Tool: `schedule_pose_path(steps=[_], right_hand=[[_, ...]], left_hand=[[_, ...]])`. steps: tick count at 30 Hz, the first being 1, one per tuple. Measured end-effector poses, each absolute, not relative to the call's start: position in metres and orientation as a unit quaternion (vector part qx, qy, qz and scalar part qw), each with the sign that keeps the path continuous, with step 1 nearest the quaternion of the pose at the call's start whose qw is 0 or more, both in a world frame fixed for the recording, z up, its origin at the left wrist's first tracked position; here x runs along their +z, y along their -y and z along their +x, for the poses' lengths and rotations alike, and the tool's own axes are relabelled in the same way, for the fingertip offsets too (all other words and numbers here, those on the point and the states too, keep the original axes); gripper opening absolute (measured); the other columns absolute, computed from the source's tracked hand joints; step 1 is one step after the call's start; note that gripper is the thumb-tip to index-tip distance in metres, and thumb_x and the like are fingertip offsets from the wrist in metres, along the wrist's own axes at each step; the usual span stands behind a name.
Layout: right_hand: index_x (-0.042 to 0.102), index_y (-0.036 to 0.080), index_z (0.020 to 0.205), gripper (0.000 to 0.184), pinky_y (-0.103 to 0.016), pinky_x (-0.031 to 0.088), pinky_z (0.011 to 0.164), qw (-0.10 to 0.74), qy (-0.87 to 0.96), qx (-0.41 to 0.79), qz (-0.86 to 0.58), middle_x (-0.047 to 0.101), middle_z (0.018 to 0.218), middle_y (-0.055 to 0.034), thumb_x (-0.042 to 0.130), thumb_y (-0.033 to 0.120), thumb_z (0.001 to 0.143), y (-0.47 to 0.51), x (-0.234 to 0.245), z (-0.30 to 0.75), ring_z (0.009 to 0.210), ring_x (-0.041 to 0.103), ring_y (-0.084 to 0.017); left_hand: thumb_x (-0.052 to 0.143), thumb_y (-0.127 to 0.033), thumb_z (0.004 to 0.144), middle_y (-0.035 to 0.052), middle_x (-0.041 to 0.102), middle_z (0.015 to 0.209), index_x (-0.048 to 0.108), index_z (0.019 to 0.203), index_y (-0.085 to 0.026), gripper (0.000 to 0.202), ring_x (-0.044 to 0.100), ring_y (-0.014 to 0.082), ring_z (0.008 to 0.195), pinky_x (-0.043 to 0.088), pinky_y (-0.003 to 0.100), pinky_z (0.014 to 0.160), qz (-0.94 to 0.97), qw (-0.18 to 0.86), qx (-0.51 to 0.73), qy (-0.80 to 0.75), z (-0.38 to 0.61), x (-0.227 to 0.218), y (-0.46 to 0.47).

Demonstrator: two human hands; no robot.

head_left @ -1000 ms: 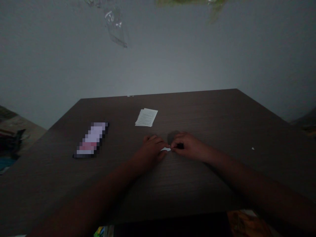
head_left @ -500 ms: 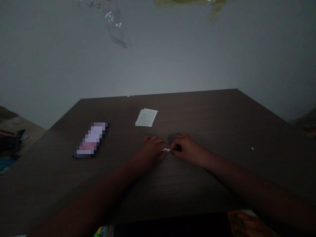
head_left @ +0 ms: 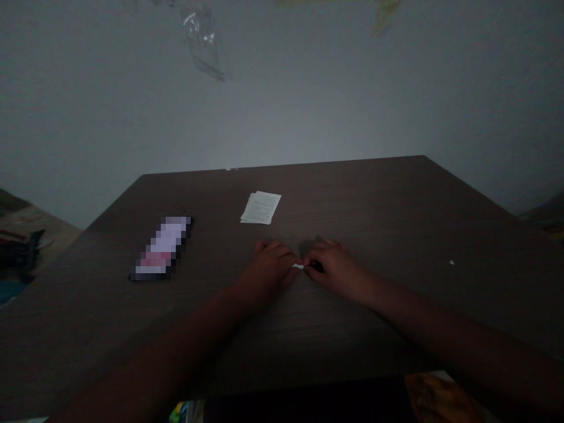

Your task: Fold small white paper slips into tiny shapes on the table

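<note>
Between my two hands, low over the dark wooden table [head_left: 361,205], is a small white piece of paper [head_left: 298,266], mostly hidden by fingers. My left hand [head_left: 273,267] is closed on its left side, thumb below and fingers above. From the right, my right hand [head_left: 332,263] pinches its other end between thumb and forefinger. The fingertips of both hands nearly touch. A small stack of printed paper sheets [head_left: 261,208] lies flat beyond my left hand.
A phone with a blurred-out screen [head_left: 163,247] lies at the left of the table. One tiny white scrap [head_left: 452,262] sits at the right. Behind the table rises a grey wall [head_left: 308,106] with a clear plastic piece [head_left: 205,44] on it.
The view has tilted very slightly, so everything sits a little higher. Both hands keep almost the same place and grip on the paper piece.
</note>
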State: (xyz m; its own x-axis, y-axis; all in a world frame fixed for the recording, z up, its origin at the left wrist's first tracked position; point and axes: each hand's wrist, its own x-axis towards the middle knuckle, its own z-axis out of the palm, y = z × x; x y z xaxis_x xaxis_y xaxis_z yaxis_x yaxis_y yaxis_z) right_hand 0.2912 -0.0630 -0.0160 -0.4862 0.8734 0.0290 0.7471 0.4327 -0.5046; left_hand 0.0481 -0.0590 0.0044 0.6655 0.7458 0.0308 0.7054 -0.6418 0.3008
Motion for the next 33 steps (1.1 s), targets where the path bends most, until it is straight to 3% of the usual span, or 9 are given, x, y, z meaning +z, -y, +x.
schedule_pose_path(steps=[12, 18, 23, 29, 33], right_hand=[[0.087, 0.024, 0.111, 0.001, -0.048, 0.044, 0.105, 0.147, 0.837, 0.208, -0.484, 0.079, 0.107, -0.0083, 0.087, 0.024, 0.112, 0.064, -0.018, 0.289, 0.114, 0.069, -0.032], [0.085, 0.023, 0.111, 0.014, -0.049, 0.047, 0.105, 0.127, 0.857, 0.149, -0.477, 0.081, 0.114, -0.0125, 0.077, 0.029, 0.12, 0.068, -0.019, 0.286, 0.121, 0.07, -0.036], [0.086, 0.023, 0.112, 0.016, -0.051, 0.05, 0.106, 0.121, 0.865, 0.114, -0.474, 0.083, 0.116, -0.0142, 0.077, 0.034, 0.12, 0.07, -0.022, 0.284, 0.123, 0.07, -0.039], [0.088, 0.023, 0.115, 0.02, -0.053, 0.053, 0.109, 0.121, 0.856, 0.089, -0.494, 0.083, 0.119, -0.0169, 0.072, 0.031, 0.124, 0.063, -0.023, 0.285, 0.128, 0.071, -0.04], [0.088, 0.022, 0.117, 0.024, -0.051, 0.055, 0.107, 0.133, 0.837, 0.141, -0.512, 0.083, 0.122, -0.0164, 0.066, 0.026, 0.125, 0.045, -0.021, 0.296, 0.125, 0.073, -0.037]], left_hand=[[0.081, -0.014, 0.112, 0.0058, 0.091, 0.133, 0.087, 0.132, -0.029, 0.025, 0.082, 0.0324, 0.134, 0.055, 0.051, 0.125, 0.887, 0.147, 0.108, -0.423, 0.04, -0.008, 0.051], [0.078, -0.015, 0.113, 0.0108, 0.09, 0.149, 0.079, 0.153, -0.023, 0.04, 0.082, 0.0347, 0.142, 0.056, 0.059, 0.133, 0.874, 0.162, 0.14, -0.437, 0.034, -0.018, 0.046], [0.083, -0.025, 0.11, 0.0102, 0.091, 0.147, 0.073, 0.164, -0.031, 0.055, 0.085, 0.0348, 0.14, 0.059, 0.059, 0.133, 0.869, 0.176, 0.134, -0.443, 0.027, -0.022, 0.039], [0.079, -0.02, 0.112, 0.0141, 0.088, 0.153, 0.073, 0.167, -0.021, 0.056, 0.085, 0.0361, 0.141, 0.059, 0.06, 0.135, 0.857, 0.179, 0.128, -0.467, 0.027, -0.013, 0.041], [0.076, -0.02, 0.111, 0.0137, 0.088, 0.147, 0.075, 0.162, -0.02, 0.051, 0.085, 0.0358, 0.133, 0.066, 0.058, 0.127, 0.841, 0.167, 0.15, -0.493, 0.025, -0.011, 0.038]])
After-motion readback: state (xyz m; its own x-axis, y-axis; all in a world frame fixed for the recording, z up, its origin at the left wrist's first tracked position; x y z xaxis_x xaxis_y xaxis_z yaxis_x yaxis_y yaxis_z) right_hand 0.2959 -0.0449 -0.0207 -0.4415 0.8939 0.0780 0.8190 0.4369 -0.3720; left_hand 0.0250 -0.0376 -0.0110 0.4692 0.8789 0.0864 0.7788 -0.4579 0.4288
